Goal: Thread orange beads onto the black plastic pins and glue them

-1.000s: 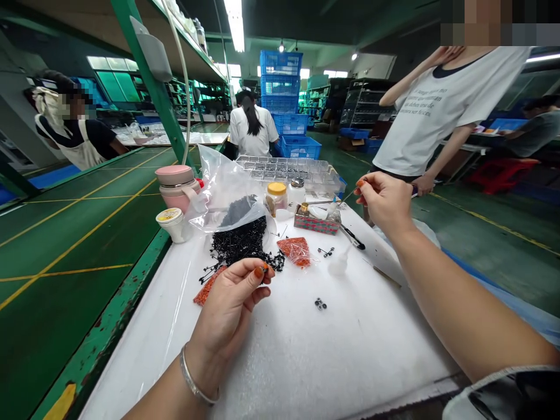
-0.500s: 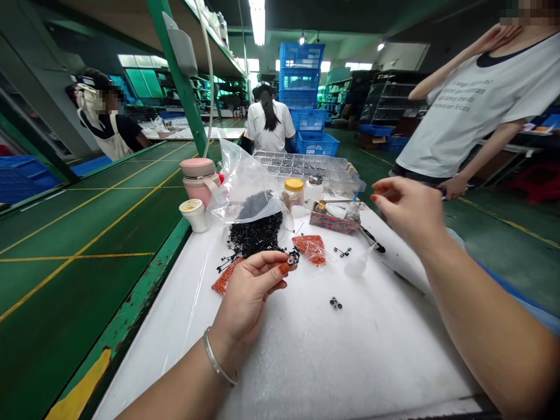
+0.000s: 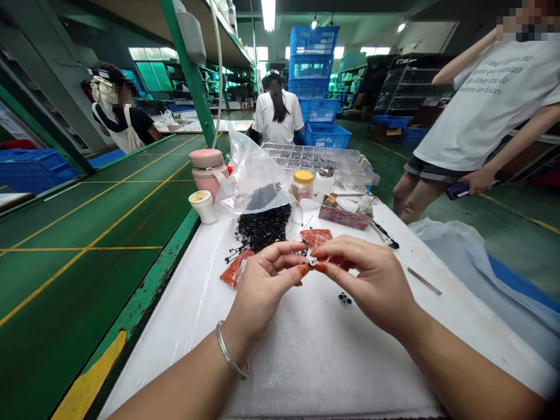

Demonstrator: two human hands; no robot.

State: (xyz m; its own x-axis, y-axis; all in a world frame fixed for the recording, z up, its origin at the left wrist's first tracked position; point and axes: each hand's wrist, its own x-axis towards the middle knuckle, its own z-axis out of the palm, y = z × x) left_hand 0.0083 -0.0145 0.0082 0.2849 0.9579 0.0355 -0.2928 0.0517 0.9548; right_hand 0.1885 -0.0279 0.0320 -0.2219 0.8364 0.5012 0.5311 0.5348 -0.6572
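Over the middle of the white table [image 3: 280,373], a small round part [image 3: 312,262] with a pale face and dark edge is pinched in the fingertips of my left hand [image 3: 262,286]. My right hand [image 3: 376,280] meets it there, thumb and index finger closed on the same part. Several small black round pieces [image 3: 345,298] lie on the table below my right hand. Just beyond my fingers is a plastic bag of orange bits [image 3: 315,237], partly covered. A second bag of orange bits [image 3: 234,268] lies beside my left hand.
A heap of black stemmed parts [image 3: 262,227] spills from a clear bag [image 3: 245,163]. Behind stand a pink mug [image 3: 206,169], a white tub [image 3: 202,207], a yellow-lidded jar [image 3: 303,184] and a compartment tray [image 3: 306,156]. Tweezers [image 3: 385,234] and a metal strip [image 3: 424,280] lie right. Co-workers are nearby.
My right hand has come down from the upper right to the part in my left hand, and its fingers now close on it. The view has shifted slightly.
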